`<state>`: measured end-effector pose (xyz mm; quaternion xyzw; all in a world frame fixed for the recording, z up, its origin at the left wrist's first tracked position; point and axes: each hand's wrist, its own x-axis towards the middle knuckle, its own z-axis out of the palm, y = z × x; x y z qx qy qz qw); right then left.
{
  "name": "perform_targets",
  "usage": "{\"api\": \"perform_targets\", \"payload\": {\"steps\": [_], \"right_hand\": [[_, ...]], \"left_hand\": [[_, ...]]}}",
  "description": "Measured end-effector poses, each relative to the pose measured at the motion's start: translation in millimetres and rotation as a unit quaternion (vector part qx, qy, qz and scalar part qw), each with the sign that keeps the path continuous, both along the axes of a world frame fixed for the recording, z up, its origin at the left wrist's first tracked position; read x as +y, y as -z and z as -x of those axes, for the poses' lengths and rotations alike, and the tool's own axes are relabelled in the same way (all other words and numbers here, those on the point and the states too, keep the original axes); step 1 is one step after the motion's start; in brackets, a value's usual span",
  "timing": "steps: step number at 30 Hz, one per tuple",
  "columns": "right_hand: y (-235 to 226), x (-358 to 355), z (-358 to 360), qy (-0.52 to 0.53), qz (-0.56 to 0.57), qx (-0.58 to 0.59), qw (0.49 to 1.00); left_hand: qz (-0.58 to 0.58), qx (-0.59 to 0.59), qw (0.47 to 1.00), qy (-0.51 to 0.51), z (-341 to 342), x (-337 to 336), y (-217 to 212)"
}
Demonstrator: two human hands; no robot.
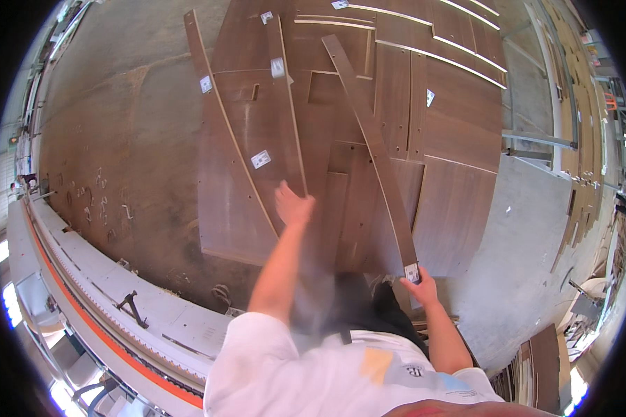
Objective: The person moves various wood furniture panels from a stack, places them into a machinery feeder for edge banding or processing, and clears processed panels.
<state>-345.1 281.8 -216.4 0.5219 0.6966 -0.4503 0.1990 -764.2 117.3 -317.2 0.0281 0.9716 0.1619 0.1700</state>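
My right hand (422,287) is closed around the near end of a long, narrow brown board (372,146), just beside a white label on it. This board slants away toward the far middle over the stacked panels. My left hand (294,205) is reached forward, fingers apart, at the near end of a second brown strip (289,104); whether it touches that strip I cannot tell. A third brown strip (222,118) with a label lies farther left, its near end close to my left forearm.
Beneath the strips spreads a wide layer of brown panels (459,201), some with cut-outs and labels. Several pale-edged strips (438,59) lie at the far right. A long machine with an orange stripe (111,325) runs along the left. Metal frames (539,139) and stacked boards stand at right.
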Motion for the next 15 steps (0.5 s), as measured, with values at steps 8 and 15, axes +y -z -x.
{"api": "perform_targets", "payload": {"steps": [8, 15], "right_hand": [[72.6, 2.1, -41.4, 0.023, 0.083, 0.152, 0.985], [11.9, 3.1, 2.1, 0.100, 0.261, 0.148, 0.949]], "left_hand": [[-0.409, -0.323, 0.851, -0.062, -254.1, -25.3, -61.2], [-0.332, -0.157, 0.928, 0.064, -388.4, 10.9, -97.2]]}}
